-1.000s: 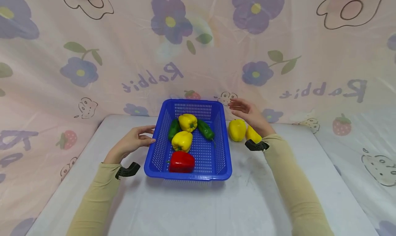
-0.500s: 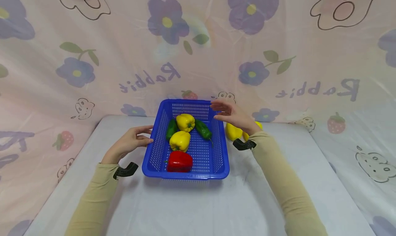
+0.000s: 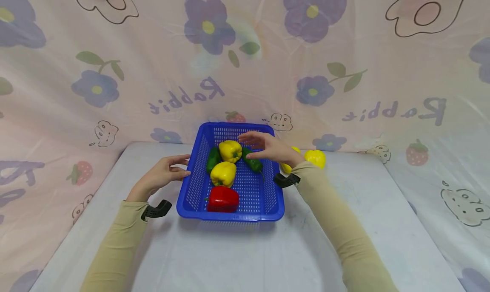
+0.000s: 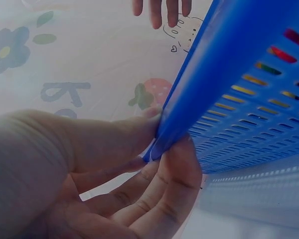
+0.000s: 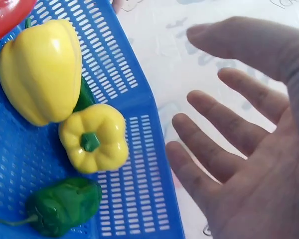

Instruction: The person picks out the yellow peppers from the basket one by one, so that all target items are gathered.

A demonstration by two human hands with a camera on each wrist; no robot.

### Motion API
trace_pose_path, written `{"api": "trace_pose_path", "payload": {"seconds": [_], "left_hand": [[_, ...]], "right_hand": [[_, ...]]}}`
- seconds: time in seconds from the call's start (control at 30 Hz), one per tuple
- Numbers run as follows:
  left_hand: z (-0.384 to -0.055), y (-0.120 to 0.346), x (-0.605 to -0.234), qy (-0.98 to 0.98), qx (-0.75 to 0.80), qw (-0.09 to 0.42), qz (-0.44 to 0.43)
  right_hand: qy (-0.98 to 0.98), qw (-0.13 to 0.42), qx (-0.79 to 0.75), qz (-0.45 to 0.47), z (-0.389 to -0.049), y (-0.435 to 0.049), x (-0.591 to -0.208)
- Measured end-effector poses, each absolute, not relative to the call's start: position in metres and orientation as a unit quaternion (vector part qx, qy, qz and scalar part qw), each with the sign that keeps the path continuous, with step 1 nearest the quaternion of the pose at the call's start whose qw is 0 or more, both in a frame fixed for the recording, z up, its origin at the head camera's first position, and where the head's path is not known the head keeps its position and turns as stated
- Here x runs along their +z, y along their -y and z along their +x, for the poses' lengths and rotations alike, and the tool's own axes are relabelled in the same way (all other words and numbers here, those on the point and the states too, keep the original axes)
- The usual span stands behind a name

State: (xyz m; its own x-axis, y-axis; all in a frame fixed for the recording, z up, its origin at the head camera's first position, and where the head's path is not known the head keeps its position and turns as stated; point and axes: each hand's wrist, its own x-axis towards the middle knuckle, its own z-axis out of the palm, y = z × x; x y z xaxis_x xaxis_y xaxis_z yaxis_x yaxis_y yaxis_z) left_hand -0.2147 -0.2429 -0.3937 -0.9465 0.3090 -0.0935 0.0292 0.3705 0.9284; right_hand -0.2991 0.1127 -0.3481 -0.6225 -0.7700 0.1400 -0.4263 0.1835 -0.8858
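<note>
A blue plastic basket (image 3: pixel 229 216) holds a red bell pepper (image 3: pixel 223 199), two yellow bell peppers (image 3: pixel 223 174) and two green peppers (image 3: pixel 252 162). My left hand (image 3: pixel 162 175) pinches the basket's left rim, thumb on one side and fingers on the other, as the left wrist view shows. Over the basket's right part hovers my right hand (image 3: pixel 269 147), its fingers spread and relaxed with nothing in them. It overlaps the right green pepper in the head view. In the right wrist view, the stem end of a yellow bell pepper (image 5: pixel 93 139) faces the camera.
Right of the basket, a yellow bell pepper (image 3: pixel 315 159) lies on the white table (image 3: pixel 237 258); another yellow piece is mostly hidden behind my right wrist. A patterned curtain (image 3: pixel 260 83) rises directly behind the table and drapes along both sides.
My right hand has moved left, from above the yellow peppers beside the basket to over the basket's inside. My left hand stays at the left rim.
</note>
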Motion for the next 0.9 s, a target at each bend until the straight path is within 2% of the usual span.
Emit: {"api": "trace_pose_path", "payload": {"seconds": [0.23,0.9], "left_hand": [[-0.216,0.243,-0.395,-0.817,0.553,0.126,0.105],[-0.215,0.242,-0.394,-0.817,0.553,0.128,0.104]], "right_hand": [[-0.749,0.188,-0.471,-0.426,-0.299,-0.100,-0.355],[-0.771,0.223,-0.411,-0.432,-0.292,-0.073,-0.368]]}}
